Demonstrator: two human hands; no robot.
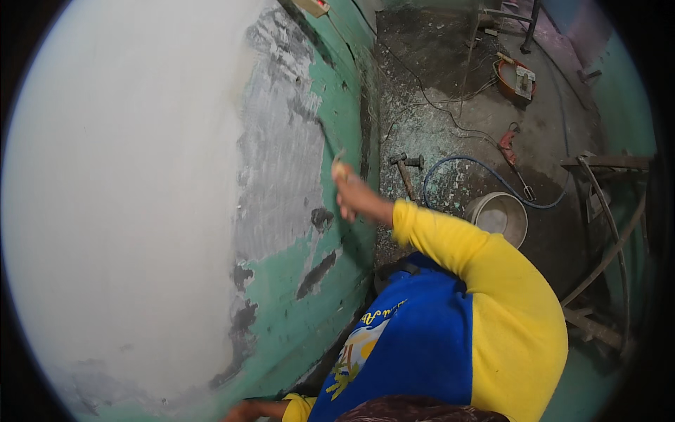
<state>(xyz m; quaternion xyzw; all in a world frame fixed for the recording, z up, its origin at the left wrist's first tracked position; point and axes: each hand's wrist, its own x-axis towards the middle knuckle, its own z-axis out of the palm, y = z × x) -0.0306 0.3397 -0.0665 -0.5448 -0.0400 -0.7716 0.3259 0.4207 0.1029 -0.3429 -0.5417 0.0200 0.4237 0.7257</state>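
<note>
Scraping step in hand. My right hand (354, 199) holds its grip closed on a small scraper (339, 163), blade against the green wall (330, 105) just above. Left hand (242, 411) rests low, grip unclear. Next stroke, I judge, needs steady pressure.

Your right hand (350, 195) grips a small pale-handled scraping tool (339, 163), its thin blade tilted up and pressed against the green-painted wall (330, 91). That wall stands patchy: grey bare plaster (278, 162) beside the blade, smooth white filler (126, 197) spread further left.
</note>
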